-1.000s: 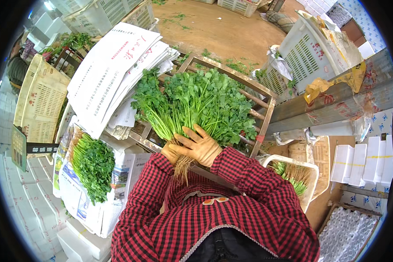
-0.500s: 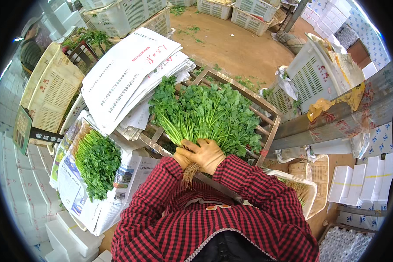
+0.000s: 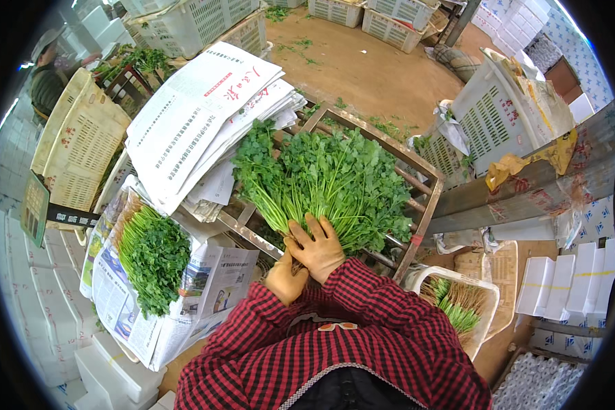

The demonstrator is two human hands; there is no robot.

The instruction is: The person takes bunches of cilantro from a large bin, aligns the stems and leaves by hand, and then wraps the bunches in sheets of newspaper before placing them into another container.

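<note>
A large spread of leafy green herbs (image 3: 335, 181), which looks like coriander, lies on a metal rack (image 3: 427, 217) with its stems toward me. My right hand (image 3: 316, 251), in a tan glove, rests on the lower stems with fingers stretched and apart. Just below and left of it is my left hand (image 3: 285, 281), also gloved, at the root end. Its fingers are curled in and its thumb points up at the right hand. Whatever those fingers hold is hidden. The roots are mostly covered by the hands.
Left of the rack are a newspaper stack (image 3: 191, 123) and a second green bunch (image 3: 156, 253) on newspaper. A scale display (image 3: 35, 208) and a cream crate (image 3: 82, 140) stand farther left, near another person (image 3: 46, 75). At right are a basket of rooted greens (image 3: 488, 301) and a metal beam (image 3: 526, 178).
My left hand has drawn down and out from beneath the right, toward me. The right hand's fingers have spread over the stems. Hanging roots no longer show, and the right-hand basket shows more.
</note>
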